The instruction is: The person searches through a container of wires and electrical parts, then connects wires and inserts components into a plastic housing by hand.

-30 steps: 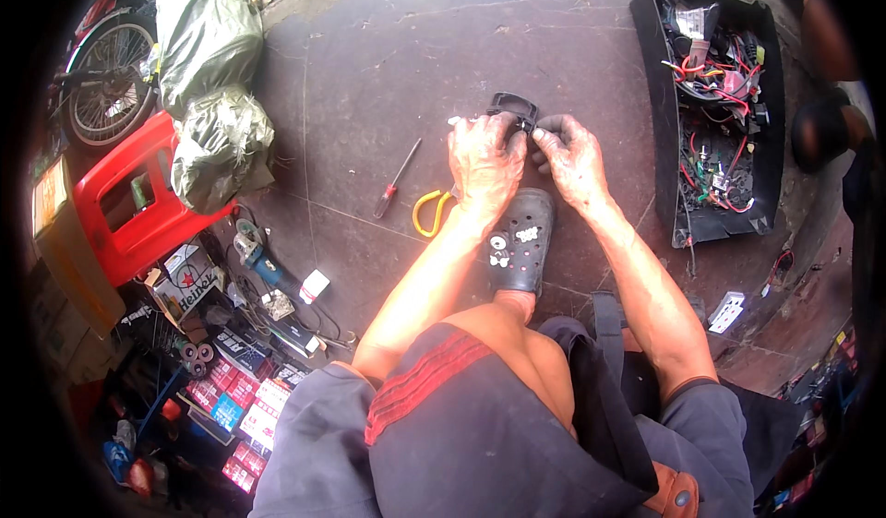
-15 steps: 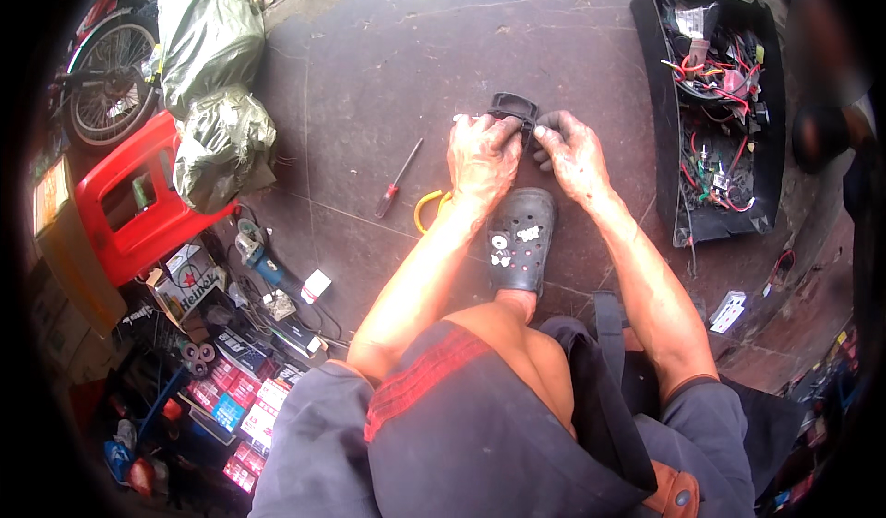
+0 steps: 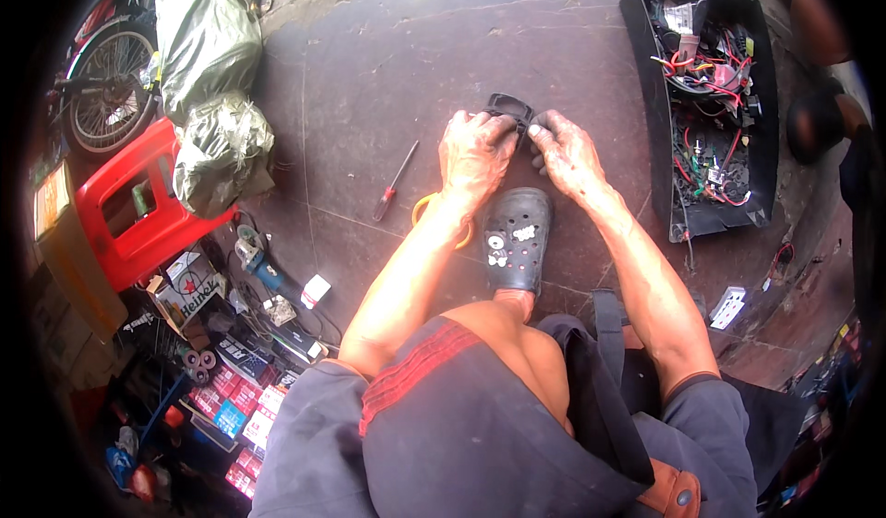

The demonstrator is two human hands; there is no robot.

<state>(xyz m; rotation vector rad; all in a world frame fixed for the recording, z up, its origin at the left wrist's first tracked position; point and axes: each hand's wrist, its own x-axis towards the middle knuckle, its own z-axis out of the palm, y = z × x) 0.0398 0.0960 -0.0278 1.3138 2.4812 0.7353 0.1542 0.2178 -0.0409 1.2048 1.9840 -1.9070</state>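
Observation:
Out in front of my shoe, my left hand (image 3: 476, 154) is closed round a small black plastic part (image 3: 509, 106) with an open, frame-like end. My right hand (image 3: 566, 153) is at the part's right edge, thumb and fingers pinched together. Whatever sits between those fingertips is too small to make out. A screwdriver (image 3: 396, 182) with a red handle lies on the floor to the left of my left hand. Under my left forearm, partly hidden by it, is a yellow ring (image 3: 422, 206). My black clog (image 3: 519, 246) stands just below both hands.
A black tray (image 3: 657, 149) full of tangled wires lies at the right, near another person's foot (image 3: 820, 132). On the left are a red plastic stool (image 3: 120, 232), a grey-green sack (image 3: 208, 47), a bicycle wheel (image 3: 113, 84), an angle grinder (image 3: 258, 258) and several small boxes (image 3: 231, 416).
My left hand has shifted slightly left with the black part. My right hand stays pinched at its edge, its fingers a little lower. More of the yellow ring shows under my forearm.

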